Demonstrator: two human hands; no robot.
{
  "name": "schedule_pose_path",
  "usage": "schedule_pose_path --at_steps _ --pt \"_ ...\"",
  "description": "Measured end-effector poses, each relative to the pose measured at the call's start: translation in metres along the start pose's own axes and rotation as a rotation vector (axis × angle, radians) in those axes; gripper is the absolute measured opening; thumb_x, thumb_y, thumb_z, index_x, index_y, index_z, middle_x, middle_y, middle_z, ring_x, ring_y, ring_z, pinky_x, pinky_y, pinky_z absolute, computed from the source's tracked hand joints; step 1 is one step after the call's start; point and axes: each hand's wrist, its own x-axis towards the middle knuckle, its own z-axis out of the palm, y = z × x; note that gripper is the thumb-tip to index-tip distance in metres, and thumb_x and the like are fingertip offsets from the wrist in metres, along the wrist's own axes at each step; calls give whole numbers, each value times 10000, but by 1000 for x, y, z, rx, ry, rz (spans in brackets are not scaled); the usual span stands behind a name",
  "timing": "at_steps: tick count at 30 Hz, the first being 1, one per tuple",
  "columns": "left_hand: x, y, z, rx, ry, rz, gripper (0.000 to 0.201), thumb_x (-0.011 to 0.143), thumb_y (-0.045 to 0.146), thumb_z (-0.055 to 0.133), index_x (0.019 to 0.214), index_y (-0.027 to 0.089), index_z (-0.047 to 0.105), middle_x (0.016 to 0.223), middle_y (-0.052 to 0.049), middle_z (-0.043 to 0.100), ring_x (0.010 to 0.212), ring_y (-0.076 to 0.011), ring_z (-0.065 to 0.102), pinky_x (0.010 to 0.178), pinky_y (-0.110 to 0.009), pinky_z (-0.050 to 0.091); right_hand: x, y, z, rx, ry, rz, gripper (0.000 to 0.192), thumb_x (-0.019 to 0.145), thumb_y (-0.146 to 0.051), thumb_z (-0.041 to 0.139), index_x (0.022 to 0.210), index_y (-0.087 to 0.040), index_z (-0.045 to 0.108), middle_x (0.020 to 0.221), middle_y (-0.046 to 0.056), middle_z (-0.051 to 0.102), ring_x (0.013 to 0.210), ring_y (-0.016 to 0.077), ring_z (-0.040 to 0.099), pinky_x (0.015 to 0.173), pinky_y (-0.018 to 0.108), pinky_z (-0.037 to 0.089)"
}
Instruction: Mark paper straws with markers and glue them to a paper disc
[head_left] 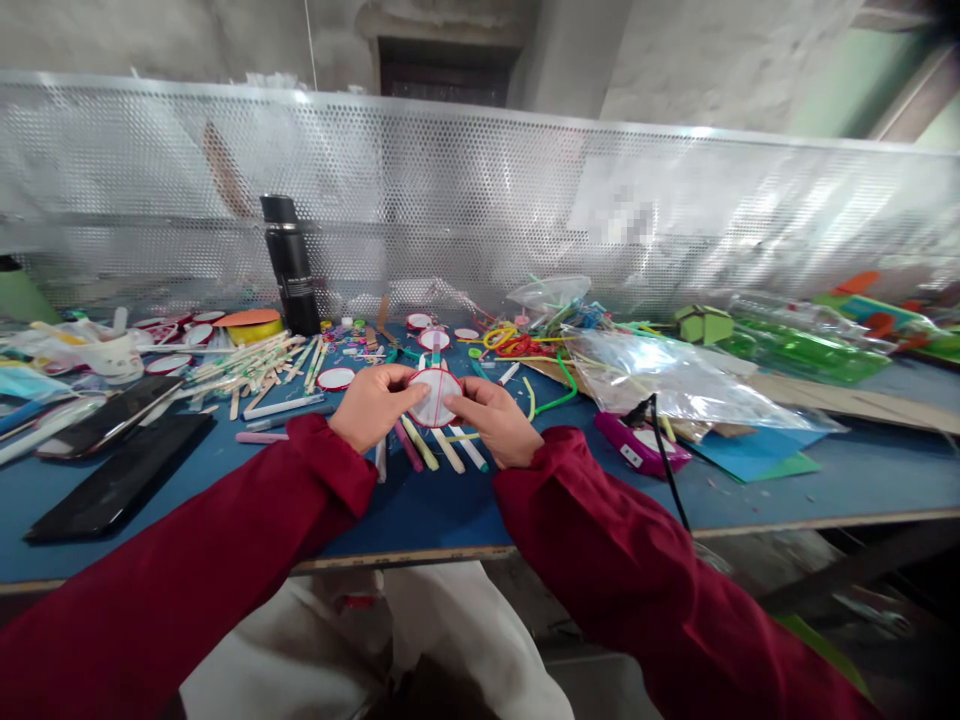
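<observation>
Between my two hands is a small white disc with a red rim (433, 405), held above the table's front part. A thin red line runs down its face. My left hand (379, 405) pinches its left edge with thumb and fingers. On the other side, my right hand (491, 415) grips the right edge, thumb on the face. Below the disc lie several marker pens and coloured sticks (448, 452), partly hidden by it. Just behind it sits another red-rimmed white disc (434, 340), and one more such disc (335, 379) rests left of my left hand.
A black bottle (291, 265) stands at the back by the perforated metal screen (480, 190). Wooden sticks (244, 370) and dark phone-like slabs (124, 480) lie left. To the right are a clear plastic bag (667, 380), a purple device with a black cable (641, 445) and green bottles (810, 345).
</observation>
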Motion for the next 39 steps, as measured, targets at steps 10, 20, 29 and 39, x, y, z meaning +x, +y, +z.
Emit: schedule_pose_path --at_steps 10,20,29,39 --pt "0 0 0 -7 9 -13 260 744 349 704 866 122 745 706 3 657 607 -103 496 603 -243 410 0 0 0 -25 -18 4 280 712 -431 747 824 -198 639 729 -31 640 669 125 547 649 273 439" --pt "-1 -1 4 -19 12 -15 266 706 371 711 805 124 722 663 13 630 599 -109 500 588 -243 416 1 -1 3 -19 1 5 275 678 -423 762 785 -212 621 682 -43 624 651 136 549 643 284 437" --pt "1 -1 1 -93 -52 -80 268 648 335 755 808 127 697 679 16 644 600 -104 526 598 -242 425 0 -1 3 -70 5 22 284 690 -429 761 791 -202 625 677 -43 616 625 126 529 623 284 421" --pt "8 -8 -5 -261 140 -117 304 629 339 794 827 126 708 711 -6 670 609 -108 560 623 -262 472 -1 3 5 175 -25 84 390 720 -577 755 813 -202 700 785 16 691 731 142 592 650 267 433"
